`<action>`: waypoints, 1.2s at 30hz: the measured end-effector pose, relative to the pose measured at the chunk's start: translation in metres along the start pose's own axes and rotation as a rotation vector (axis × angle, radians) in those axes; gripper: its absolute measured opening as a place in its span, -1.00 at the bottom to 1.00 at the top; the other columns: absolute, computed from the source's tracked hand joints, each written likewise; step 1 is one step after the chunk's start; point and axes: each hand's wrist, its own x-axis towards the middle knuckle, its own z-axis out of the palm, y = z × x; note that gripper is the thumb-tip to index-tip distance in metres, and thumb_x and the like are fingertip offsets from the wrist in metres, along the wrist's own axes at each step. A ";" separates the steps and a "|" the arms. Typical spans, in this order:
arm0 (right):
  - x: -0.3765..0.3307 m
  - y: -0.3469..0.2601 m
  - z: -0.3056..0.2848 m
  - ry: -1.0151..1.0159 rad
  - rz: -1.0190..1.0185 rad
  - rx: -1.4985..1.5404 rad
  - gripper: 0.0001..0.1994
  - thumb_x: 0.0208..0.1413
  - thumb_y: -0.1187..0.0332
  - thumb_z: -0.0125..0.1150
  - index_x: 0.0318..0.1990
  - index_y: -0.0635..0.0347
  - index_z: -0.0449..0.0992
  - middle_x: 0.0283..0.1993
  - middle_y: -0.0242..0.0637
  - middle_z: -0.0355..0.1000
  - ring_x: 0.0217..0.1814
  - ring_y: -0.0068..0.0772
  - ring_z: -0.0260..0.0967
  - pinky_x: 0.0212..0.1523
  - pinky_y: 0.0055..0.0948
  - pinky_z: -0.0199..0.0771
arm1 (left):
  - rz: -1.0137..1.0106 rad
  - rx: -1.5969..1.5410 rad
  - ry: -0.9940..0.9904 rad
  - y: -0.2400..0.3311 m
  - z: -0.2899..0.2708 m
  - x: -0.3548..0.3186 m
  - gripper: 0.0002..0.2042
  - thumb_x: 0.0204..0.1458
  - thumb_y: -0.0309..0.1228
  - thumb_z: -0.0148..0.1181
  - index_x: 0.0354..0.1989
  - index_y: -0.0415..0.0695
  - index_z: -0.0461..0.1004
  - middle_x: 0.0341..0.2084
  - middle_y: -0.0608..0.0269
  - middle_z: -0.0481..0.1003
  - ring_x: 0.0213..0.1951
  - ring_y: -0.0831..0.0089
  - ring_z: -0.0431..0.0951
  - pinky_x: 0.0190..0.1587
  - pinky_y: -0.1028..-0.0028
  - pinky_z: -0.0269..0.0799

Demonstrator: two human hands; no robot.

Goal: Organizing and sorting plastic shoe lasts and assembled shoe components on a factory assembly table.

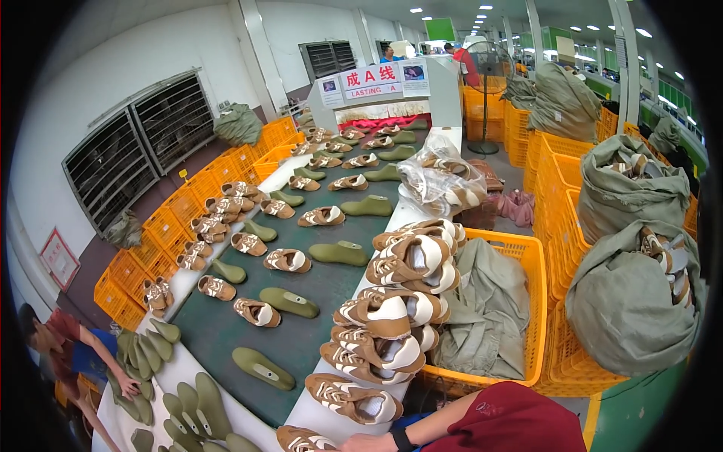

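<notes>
My right hand point(364, 444) is at the lower edge, below a maroon sleeve and a black wristband. It is beside a brown-and-white sneaker point(303, 439) on the white ledge of the conveyor; its fingers are cut off, so their grip is hidden. My left hand is out of view. Up the same ledge, more sneakers point(354, 397) lie in stacked rows, laces and cream heels showing. On the dark green belt point(226, 331), brown sneakers point(257, 312) alternate with olive-green shoe lasts point(263, 368). Several loose lasts point(188, 410) stand in rows at the lower left.
Right of the ledge stands a yellow crate point(536, 316) lined with grey-green cloth. Stuffed sacks point(633, 301) and stacked crates point(553, 218) rise beyond. At far left a co-worker's hand point(129, 386) touches lasts. A machine point(444, 94) and a fan point(488, 75) stand at the back.
</notes>
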 end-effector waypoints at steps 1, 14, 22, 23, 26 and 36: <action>0.000 0.000 0.000 0.001 -0.001 -0.005 -0.44 0.07 0.34 -0.08 0.28 -0.06 0.01 -0.72 -0.11 0.25 -0.76 -0.14 0.24 -0.72 -0.26 0.22 | 0.025 0.025 0.040 0.006 -0.001 0.002 -0.58 -0.12 -0.43 0.19 -0.04 -0.30 0.35 -0.20 -0.19 0.37 -0.18 -0.08 0.36 -0.09 0.14 0.28; 0.003 0.002 0.001 0.055 -0.102 -0.067 -0.54 0.06 0.33 -0.04 0.18 -0.14 0.21 -0.75 -0.17 0.25 -0.79 -0.19 0.23 -0.77 -0.30 0.18 | 0.052 -0.018 0.193 0.003 0.004 0.002 -0.77 -0.10 -0.51 0.10 -0.21 -0.28 0.41 -0.30 -0.12 0.39 -0.24 -0.03 0.38 -0.15 0.19 0.30; 0.005 -0.002 0.000 0.034 -0.039 -0.016 -0.59 0.11 0.23 -0.04 0.15 -0.08 0.23 -0.72 -0.12 0.28 -0.77 -0.14 0.26 -0.75 -0.26 0.22 | 0.136 0.061 0.213 0.014 0.002 0.007 -0.81 -0.06 -0.51 0.09 -0.24 -0.24 0.45 -0.34 -0.08 0.39 -0.29 0.02 0.39 -0.23 0.22 0.32; 0.006 -0.001 -0.002 0.065 -0.031 -0.035 -0.59 0.11 0.22 -0.03 0.15 -0.07 0.23 -0.72 -0.11 0.28 -0.77 -0.13 0.26 -0.75 -0.26 0.22 | 0.127 0.038 0.236 0.013 0.004 0.006 -0.81 -0.05 -0.51 0.08 -0.24 -0.21 0.47 -0.34 -0.08 0.39 -0.30 0.03 0.39 -0.24 0.23 0.32; 0.004 0.001 -0.007 0.109 -0.011 -0.074 -0.59 0.10 0.22 -0.01 0.14 -0.06 0.24 -0.71 -0.11 0.29 -0.76 -0.12 0.26 -0.75 -0.25 0.22 | 0.137 0.008 0.233 0.008 0.009 0.008 -0.81 -0.06 -0.54 0.06 -0.25 -0.17 0.51 -0.35 -0.06 0.39 -0.31 0.05 0.39 -0.25 0.25 0.33; 0.001 0.002 -0.002 0.098 -0.050 -0.067 -0.61 0.08 0.28 -0.01 0.11 -0.09 0.28 -0.68 -0.17 0.32 -0.74 -0.15 0.27 -0.72 -0.26 0.26 | 0.067 -0.282 -0.007 -0.010 0.004 0.000 -0.89 -0.15 -0.65 -0.01 -0.49 -0.23 0.45 -0.37 0.01 0.37 -0.27 0.10 0.36 -0.15 0.28 0.27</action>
